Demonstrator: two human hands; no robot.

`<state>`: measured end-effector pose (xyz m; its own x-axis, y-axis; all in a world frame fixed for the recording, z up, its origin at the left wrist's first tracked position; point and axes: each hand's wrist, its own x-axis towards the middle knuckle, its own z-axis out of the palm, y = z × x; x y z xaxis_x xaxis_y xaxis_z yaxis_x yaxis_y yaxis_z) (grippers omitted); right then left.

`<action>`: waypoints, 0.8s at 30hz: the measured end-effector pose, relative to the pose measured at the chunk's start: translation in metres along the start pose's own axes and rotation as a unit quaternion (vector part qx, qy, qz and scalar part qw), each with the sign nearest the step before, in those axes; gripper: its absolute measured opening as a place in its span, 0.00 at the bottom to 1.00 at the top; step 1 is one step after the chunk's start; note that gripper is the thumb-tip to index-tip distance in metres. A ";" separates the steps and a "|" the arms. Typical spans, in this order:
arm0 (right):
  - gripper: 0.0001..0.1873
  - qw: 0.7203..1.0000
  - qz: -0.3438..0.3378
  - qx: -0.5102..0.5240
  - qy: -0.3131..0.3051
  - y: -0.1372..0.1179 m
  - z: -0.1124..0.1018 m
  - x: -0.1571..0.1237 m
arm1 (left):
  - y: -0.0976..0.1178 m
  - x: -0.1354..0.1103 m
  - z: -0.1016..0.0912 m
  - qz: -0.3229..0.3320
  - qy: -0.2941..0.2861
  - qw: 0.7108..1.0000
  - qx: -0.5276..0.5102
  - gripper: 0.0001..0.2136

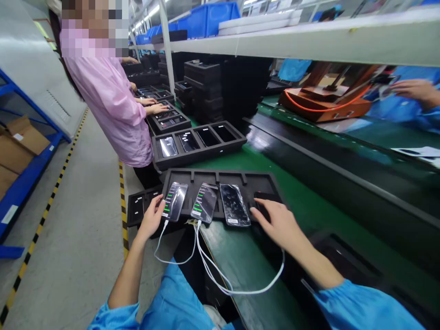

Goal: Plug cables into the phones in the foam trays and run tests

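Note:
A black foam tray (206,176) lies in front of me with smartphones across its near edge. My left hand (153,217) grips the left side of the leftmost smartphone (176,201), its screen lit with green bars. A second lit smartphone (205,204) lies beside it; white charging cables (206,261) run to both. Third along is a dark-screened smartphone (235,206) with wrinkled film, no cable visible. My right hand (277,222) has its fingers and thumb around a dark smartphone (264,198) at the right end, partly hidden by the hand. A cable emerges below that hand.
Another foam tray (202,153) with several phones lies beyond mine. A co-worker in a pink top (110,101) stands ahead left, hands over trays. Stacked foam trays (202,87) stand under a white shelf (309,39). A conveyor belt (309,156) runs along the right.

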<state>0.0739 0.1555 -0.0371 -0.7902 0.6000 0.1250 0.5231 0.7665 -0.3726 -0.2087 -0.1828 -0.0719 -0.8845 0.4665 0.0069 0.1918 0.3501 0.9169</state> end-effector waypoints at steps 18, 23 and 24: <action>0.30 0.998 0.054 0.018 -0.015 -0.042 0.020 0.015 | -0.001 -0.013 0.004 -0.039 0.007 0.996 -0.079 0.35; 0.31 0.998 0.015 0.014 0.064 0.012 -0.012 -0.031 | -0.005 -0.011 -0.007 -0.021 -0.025 0.996 -0.081 0.32; 0.30 0.997 0.008 0.015 0.070 0.022 -0.018 -0.042 | -0.006 -0.011 -0.008 -0.021 -0.026 0.996 -0.082 0.32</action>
<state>0.1247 0.1513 -0.0344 -0.7285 0.6396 0.2453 0.5237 0.7508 -0.4026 -0.2031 -0.1967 -0.0739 -0.8662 0.4973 -0.0493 0.0799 0.2352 0.9687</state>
